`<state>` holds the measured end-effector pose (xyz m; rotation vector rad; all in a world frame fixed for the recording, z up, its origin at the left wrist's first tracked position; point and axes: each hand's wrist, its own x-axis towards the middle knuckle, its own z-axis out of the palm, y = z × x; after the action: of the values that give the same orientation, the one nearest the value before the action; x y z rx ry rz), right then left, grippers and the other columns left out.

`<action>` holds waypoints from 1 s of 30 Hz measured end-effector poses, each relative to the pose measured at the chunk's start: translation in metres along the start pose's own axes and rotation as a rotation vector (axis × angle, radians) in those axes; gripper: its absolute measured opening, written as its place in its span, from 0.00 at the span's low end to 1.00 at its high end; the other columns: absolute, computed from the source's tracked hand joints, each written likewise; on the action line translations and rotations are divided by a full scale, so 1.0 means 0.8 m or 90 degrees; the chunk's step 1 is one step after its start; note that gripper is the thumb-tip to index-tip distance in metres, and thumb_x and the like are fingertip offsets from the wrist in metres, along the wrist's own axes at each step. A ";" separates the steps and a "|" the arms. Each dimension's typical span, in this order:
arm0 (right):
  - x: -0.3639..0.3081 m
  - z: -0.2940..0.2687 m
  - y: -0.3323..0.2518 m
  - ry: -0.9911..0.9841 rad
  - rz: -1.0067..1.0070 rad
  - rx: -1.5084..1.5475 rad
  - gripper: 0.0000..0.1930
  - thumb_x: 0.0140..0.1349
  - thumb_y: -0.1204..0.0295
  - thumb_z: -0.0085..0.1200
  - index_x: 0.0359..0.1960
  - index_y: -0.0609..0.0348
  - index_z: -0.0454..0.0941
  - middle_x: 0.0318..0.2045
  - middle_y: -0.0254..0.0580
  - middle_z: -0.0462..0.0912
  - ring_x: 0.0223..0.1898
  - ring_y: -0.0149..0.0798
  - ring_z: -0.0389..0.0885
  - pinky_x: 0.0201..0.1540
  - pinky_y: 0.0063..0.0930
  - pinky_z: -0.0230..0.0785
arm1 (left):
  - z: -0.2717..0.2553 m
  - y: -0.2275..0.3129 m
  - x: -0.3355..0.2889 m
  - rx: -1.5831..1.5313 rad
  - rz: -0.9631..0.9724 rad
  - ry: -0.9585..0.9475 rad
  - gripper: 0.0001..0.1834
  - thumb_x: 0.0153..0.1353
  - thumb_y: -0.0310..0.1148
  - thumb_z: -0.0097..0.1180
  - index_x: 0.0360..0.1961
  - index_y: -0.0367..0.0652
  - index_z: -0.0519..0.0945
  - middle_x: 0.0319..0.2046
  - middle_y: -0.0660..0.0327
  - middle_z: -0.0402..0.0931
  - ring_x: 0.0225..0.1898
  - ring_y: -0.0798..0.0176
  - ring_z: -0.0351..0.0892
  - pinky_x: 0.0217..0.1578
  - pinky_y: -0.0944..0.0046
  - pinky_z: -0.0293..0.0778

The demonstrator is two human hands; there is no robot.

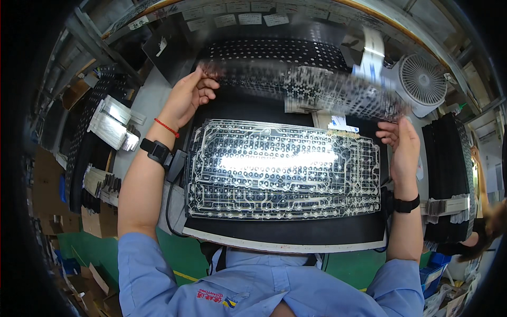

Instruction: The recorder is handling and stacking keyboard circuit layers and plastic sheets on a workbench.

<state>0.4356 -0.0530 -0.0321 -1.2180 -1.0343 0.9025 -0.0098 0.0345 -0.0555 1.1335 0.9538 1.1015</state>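
Both forearms extend upward and apart, each banded at the wrist, with the left hand [186,96] raised higher, fingers curled in a pinch, and the right hand [402,143] likewise gripping.

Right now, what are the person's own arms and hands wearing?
Both hands are bare. The left hand has a thin red string bracelet and below it a black square-faced smartwatch. The right hand has a plain black wristband. Light blue short sleeves cover the upper arms; forearms uncovered.
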 end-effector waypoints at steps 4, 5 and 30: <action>0.006 -0.018 0.012 -0.059 -0.029 0.010 0.11 0.67 0.69 0.50 0.46 0.62 0.75 0.26 0.26 0.76 0.27 0.18 0.70 0.30 0.13 0.61 | 0.018 0.008 -0.007 -0.019 -0.020 0.067 0.15 0.69 0.40 0.45 0.49 0.43 0.76 0.39 0.64 0.78 0.36 0.74 0.77 0.37 0.73 0.72; 0.001 -0.008 0.005 -0.072 -0.032 -0.035 0.13 0.66 0.70 0.50 0.49 0.62 0.73 0.27 0.26 0.76 0.29 0.18 0.71 0.31 0.13 0.62 | 0.023 0.007 -0.008 -0.019 -0.021 0.067 0.15 0.69 0.40 0.45 0.49 0.43 0.76 0.39 0.64 0.78 0.36 0.74 0.77 0.37 0.73 0.72; 0.002 -0.015 0.018 -0.239 0.031 -0.290 0.12 0.61 0.76 0.55 0.46 0.63 0.77 0.33 0.27 0.76 0.33 0.20 0.69 0.37 0.14 0.63 | -0.012 -0.008 0.008 -0.034 0.024 0.205 0.19 0.69 0.39 0.46 0.56 0.41 0.69 0.42 0.60 0.78 0.35 0.71 0.77 0.34 0.74 0.70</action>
<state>0.4474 -0.0529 -0.0469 -1.4852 -1.5795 0.9881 -0.0167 0.0419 -0.0636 0.9498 1.1470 1.3600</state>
